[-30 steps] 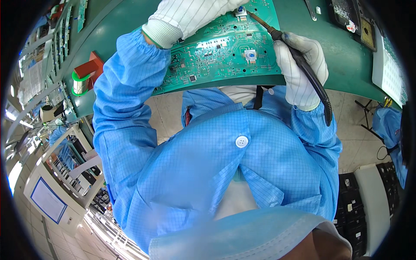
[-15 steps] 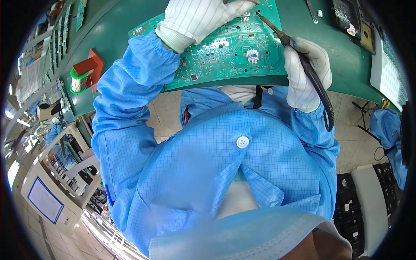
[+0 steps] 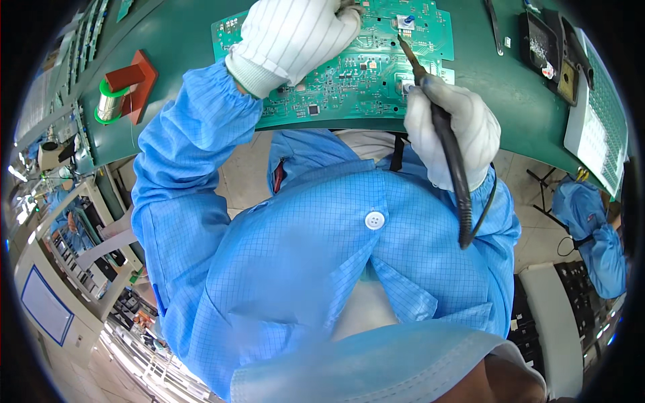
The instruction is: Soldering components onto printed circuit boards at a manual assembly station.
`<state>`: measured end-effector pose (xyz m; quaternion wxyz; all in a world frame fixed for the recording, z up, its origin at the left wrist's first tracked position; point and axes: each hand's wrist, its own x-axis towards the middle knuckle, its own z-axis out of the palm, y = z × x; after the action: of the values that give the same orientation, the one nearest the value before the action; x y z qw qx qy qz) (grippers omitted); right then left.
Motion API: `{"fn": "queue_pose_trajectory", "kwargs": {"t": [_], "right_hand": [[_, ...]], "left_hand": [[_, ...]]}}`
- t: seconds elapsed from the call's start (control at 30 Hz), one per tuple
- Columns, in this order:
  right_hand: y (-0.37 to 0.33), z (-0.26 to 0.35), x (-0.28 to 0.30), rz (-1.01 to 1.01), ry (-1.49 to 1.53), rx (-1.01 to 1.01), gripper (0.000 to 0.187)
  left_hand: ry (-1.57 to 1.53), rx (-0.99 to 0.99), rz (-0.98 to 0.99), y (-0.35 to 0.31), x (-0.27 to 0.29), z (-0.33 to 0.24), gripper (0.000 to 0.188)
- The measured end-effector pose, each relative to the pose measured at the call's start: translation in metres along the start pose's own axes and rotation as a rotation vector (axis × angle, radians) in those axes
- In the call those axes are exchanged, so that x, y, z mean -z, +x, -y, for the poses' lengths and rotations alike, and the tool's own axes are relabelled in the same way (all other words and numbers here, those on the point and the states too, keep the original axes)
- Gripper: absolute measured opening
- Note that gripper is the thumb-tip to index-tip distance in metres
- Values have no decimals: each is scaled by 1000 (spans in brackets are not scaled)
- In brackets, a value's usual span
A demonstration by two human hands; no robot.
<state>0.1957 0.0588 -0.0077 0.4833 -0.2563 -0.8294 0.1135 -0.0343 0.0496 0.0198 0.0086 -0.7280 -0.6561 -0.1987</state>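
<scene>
A green circuit board (image 3: 332, 114) lies near the front edge of the green work table, dotted with small parts. My right hand (image 3: 463, 124), in a white glove, grips a soldering iron (image 3: 443, 138) by its dark handle. Its thin tip points up and left, just below a blue-topped part (image 3: 407, 23) on the board; whether it touches, I cannot tell. Over the board's upper left is my left hand (image 3: 295, 40), also gloved, with its fingers curled together and darkened at the tips. What they pinch, if anything, is hidden.
On the left, a solder wire spool (image 3: 109, 106) sits by a red-brown holder (image 3: 140, 87). A black tray (image 3: 537, 43) with metal bits and a sponge holder (image 3: 568, 80) stand at right, near tweezers (image 3: 494, 27). Another person's blue sleeve (image 3: 601, 258) shows at far right.
The soldering iron and my right hand have shifted left, and the handle stands steeper. My left hand has drawn back a little to the left. The blue-topped part has come into sight.
</scene>
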Motion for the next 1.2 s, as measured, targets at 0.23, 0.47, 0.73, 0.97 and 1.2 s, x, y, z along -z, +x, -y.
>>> {"fn": "queue_pose_trajectory", "kwargs": {"t": [0.23, 0.47, 0.73, 0.97, 1.2], "right_hand": [[7, -3, -13, 108, -73, 120, 30], [9, -4, -17, 156, -66, 136, 31], [10, 4, -16, 158, -94, 89, 30], [11, 6, -18, 139, -143, 80, 27], [10, 5, -19, 123, -150, 98, 29]], "left_hand": [[-8, -52, -10, 0, -5, 6, 13], [-44, -27, 30, -1, -7, 10, 13], [-68, -117, -12, -4, -15, 12, 12], [-63, -185, 11, -6, -15, 15, 11], [-65, -208, 44, -4, -12, 13, 12]]}}
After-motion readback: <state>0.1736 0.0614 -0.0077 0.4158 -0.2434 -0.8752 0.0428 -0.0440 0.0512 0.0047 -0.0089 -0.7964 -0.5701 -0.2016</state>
